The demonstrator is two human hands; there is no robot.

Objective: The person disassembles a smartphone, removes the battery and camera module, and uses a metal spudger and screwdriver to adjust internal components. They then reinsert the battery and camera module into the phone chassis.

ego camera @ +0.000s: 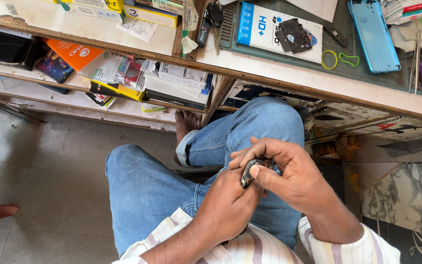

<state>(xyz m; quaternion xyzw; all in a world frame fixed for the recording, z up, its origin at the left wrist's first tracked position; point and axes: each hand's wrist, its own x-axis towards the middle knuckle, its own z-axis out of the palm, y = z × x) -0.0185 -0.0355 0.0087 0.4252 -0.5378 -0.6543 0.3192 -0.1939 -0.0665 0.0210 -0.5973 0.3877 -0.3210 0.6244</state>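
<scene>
Over my lap, both hands close around a small dark device (251, 171), seen edge-on, perhaps a phone part. My left hand (228, 205) cradles it from below. My right hand (284, 168) wraps over the top, with the thumb pressed on its edge. Most of the device is hidden by my fingers. My jeans-clad legs (172, 176) lie underneath.
A work desk (269, 73) runs across the top with a green mat (367, 78), a blue phone (373, 34), a white box (260, 29) carrying a dark part (293, 35), keys (211, 17), tweezers (416, 54). A shelf (50, 95) below holds boxes. Tiled floor lies at left.
</scene>
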